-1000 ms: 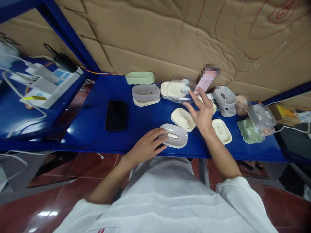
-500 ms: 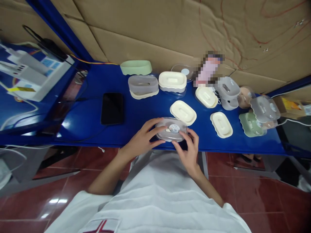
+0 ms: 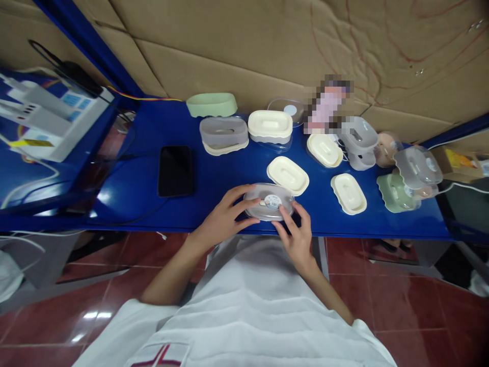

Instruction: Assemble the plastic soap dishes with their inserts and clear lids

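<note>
A small oval box with a clear lid sits at the near edge of the blue table, straight ahead of the person at 12 o'clock. Its body is pale grey, and the lid carries a round sticker near its middle; a cream piece shows faintly through the plastic. The left hand grips it from 9 o'clock, fingers curled over the left rim and thumb on the near side. The right hand holds it from 5 o'clock, fingers narrowly bent, tips pressing the lid's near right edge.

The box lies just inside the table's front edge, so almost no surface is left toward 6 o'clock. At 1 o'clock a cream lid lies just beside the box, nearly touching. Another cream lid lies at 3 o'clock, well apart. At 10 o'clock a black phone lies flat, with bare blue surface between it and the left hand. Farther back at 12 o'clock stand a grey box and a cream-topped box, and a green tray against the cardboard wall. More grey and green boxes crowd the 2 o'clock end.
</note>
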